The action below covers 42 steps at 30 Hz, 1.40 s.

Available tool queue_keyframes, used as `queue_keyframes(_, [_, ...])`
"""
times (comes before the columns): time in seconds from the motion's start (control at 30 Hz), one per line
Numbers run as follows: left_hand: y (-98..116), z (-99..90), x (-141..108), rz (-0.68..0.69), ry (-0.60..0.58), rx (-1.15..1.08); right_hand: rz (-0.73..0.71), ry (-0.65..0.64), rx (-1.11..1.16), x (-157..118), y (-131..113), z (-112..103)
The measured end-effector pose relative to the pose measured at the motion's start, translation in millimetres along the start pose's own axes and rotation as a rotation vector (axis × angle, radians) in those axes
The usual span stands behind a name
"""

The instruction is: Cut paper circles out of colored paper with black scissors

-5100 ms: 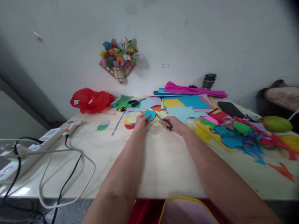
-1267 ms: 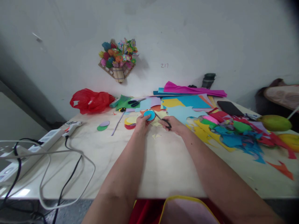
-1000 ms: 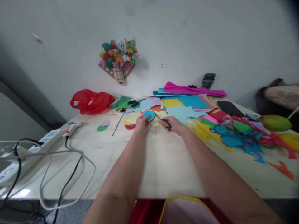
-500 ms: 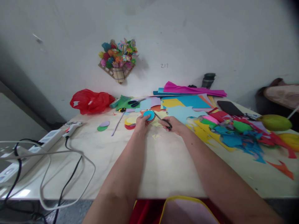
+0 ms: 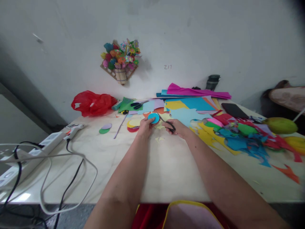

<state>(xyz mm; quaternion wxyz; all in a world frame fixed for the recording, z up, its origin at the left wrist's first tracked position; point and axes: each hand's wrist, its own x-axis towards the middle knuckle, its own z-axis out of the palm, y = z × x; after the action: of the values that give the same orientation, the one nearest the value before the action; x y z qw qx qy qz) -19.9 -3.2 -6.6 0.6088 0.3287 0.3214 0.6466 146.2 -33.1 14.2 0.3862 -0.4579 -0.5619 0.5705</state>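
Note:
Between the thumb and fingers of my left hand (image 5: 145, 126) is a blue paper circle (image 5: 153, 118), with a bit of orange paper showing under its edge. My right hand (image 5: 177, 127) grips black-handled scissors (image 5: 170, 126), whose blades point up and left at the circle's right edge. Pale yellow paper (image 5: 164, 117) lies beneath the blades. Just left of my left hand sits a small stack of yellow and red paper circles (image 5: 133, 126). A few pale yellow snippets (image 5: 159, 139) rest on the table below my hands.
Green and purple circles (image 5: 105, 129) lie to the left. A second pair of scissors (image 5: 138, 104) is behind. Coloured sheets (image 5: 190, 103) cover the back, and a heap of scraps (image 5: 243, 136) fills the right. A power strip (image 5: 45, 144) with loose cables occupies the left edge.
The blue circle has shifted slightly to the right with my left hand. The scissor blades have changed angle a little beside it. Everything else stays put.

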Motion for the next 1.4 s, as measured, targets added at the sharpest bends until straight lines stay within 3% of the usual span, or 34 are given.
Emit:
queue_keyframes(0.53, [-1.1, -2.1, 1.9, 0.014, -0.007, -0.019, -0.091, -0.01, 0.007, -1.5, -3.1, 2.2])
queue_keyframes(1.4, [0.3, -1.9, 2.0, 0.036, 0.049, -0.026, -0.068, -0.017, -0.009, -1.4, -2.5, 1.1])
